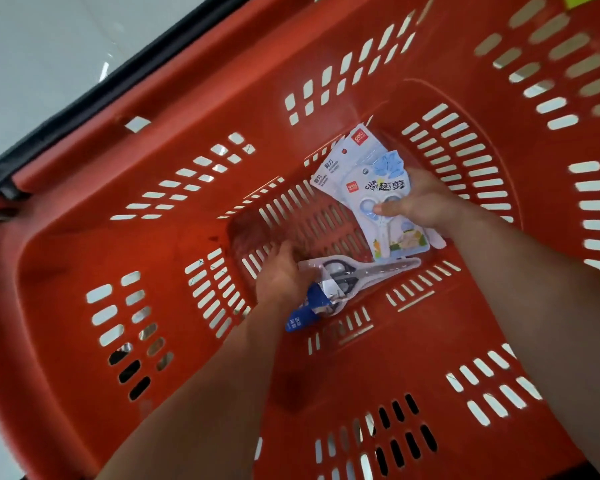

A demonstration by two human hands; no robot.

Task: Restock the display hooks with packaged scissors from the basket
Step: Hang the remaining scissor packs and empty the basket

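Both my arms reach down into a red plastic basket point(174, 258). My left hand point(284, 278) grips a clear pack of grey-handled scissors point(357, 271) with a blue and white card, near the basket's bottom. My right hand point(420, 202) holds a pale blue pack of small scissors point(388, 216), thumb pressed on its front. Under that pack lie two or three more white scissor packs point(347, 157), fanned out against the far wall. No display hooks are in view.
The basket's slotted walls surround both hands closely. A black handle bar point(66, 119) runs along the basket's upper left rim. Pale floor point(32, 46) shows beyond it at the top left.
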